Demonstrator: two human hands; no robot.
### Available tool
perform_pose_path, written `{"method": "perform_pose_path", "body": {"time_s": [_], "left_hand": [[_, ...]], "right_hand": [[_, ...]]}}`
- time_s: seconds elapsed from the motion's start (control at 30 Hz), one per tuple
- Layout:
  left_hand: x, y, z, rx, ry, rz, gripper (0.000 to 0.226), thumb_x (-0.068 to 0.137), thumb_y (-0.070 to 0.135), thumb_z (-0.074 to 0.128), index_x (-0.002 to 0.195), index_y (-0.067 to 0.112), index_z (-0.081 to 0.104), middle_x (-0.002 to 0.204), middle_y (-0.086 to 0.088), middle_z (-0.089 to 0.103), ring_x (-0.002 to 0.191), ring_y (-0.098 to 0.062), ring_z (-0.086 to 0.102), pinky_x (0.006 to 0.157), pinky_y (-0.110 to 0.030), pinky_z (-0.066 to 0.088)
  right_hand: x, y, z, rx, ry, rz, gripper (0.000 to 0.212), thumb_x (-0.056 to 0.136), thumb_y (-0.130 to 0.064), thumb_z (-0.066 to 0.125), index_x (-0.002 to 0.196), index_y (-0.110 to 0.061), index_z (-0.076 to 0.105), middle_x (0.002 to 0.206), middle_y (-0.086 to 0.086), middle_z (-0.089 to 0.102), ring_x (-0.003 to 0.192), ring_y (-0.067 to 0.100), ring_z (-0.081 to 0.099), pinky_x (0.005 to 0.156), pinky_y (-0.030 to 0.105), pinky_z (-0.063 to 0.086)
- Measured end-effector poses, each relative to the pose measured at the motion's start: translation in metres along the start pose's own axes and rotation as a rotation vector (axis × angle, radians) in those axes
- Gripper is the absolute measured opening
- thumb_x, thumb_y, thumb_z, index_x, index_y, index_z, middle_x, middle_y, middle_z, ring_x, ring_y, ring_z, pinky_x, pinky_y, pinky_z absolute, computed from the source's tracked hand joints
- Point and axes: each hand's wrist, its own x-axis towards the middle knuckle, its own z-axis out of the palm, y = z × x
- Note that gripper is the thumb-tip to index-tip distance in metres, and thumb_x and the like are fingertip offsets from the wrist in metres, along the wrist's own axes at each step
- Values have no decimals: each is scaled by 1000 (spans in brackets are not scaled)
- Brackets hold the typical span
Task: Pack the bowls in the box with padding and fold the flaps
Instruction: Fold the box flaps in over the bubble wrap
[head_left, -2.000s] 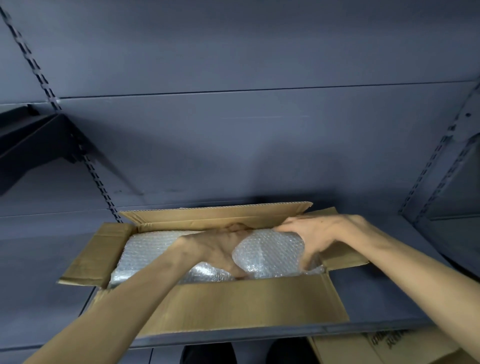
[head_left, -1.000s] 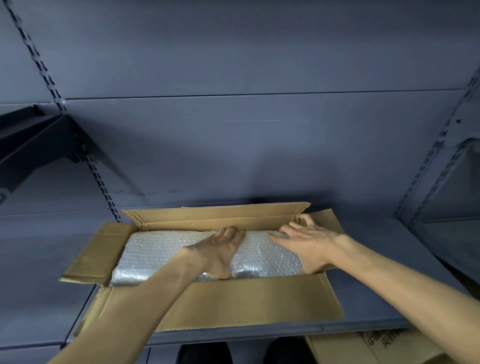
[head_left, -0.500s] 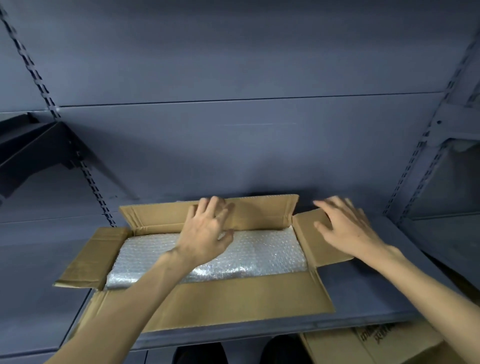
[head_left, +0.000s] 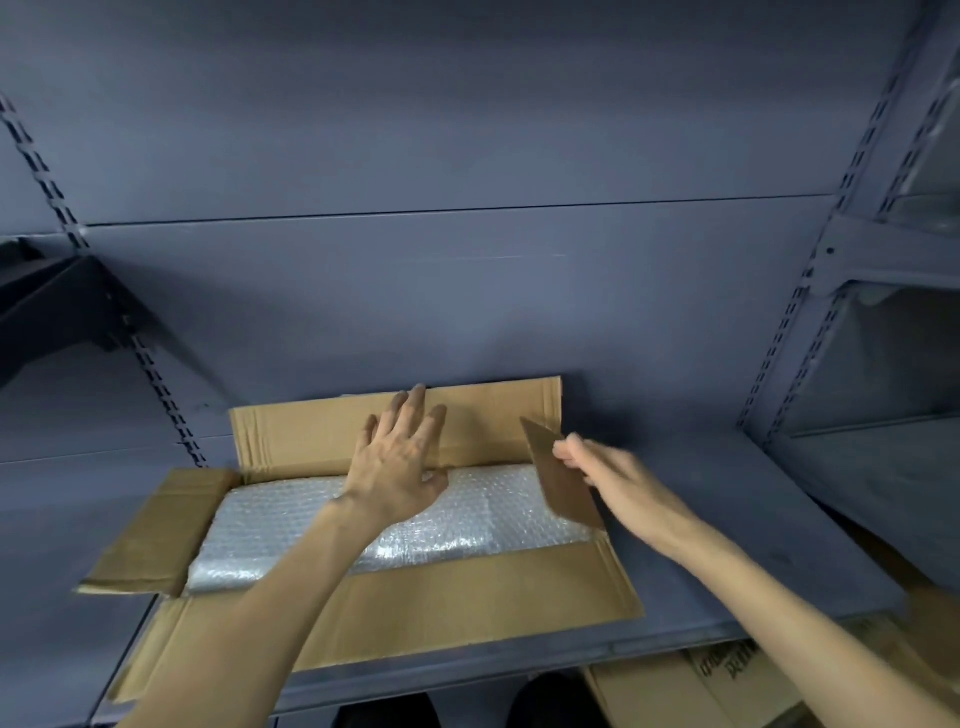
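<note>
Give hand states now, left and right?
Left hand: open, fingers straight against the back flap.
Right hand: pinching the right flap, lifted off the shelf.

Grey metal shelf w/ printed carton below

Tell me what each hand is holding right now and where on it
The right hand pinches the box's right end flap at its outer edge. The left hand holds nothing, its straight fingers against the back flap.

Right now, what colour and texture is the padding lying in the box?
The padding is clear, silvery-white bubble wrap, dotted with small bubbles; the head view shows it, inside the brown cardboard box.
</note>
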Motion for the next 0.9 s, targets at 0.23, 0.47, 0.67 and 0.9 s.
{"method": "perform_pose_path", "body": {"time_s": [0.23,0.47,0.67,0.9], "left_hand": [[-14,6,-8,96,150,-7,86,78,50,62,153,18,32,159,-2,30,148,-26,23,118,-61,17],[-36,0,-22,4,133,64,78,89,42,51,157,22,19,160,7,24,152,-18,12,121,-53,14],[-64,-23,-39,-152,226,56,69,90,33,58,152,27,30,157,5,32,150,-19,19,120,-51,21],[-118,-107,-59,-14,242,-555,61,85,42,61,139,17,48,143,-17,43,139,-37,29,112,-55,30]], "right_hand": [[-3,25,18,-770,-58,-260,42,107,-24,43,149,-21,50,152,-16,43,139,6,32,115,34,31],[-4,7,24,-675,146,-304,37,99,-21,59,136,-26,60,132,-17,51,122,7,49,102,31,45],[24,-29,38,-576,200,-336,58,97,-20,63,149,-33,40,139,-8,37,117,17,58,92,42,56],[63,-44,67,-604,156,-345,61,101,-17,52,157,-26,30,139,-2,34,122,25,56,84,46,55]]}}
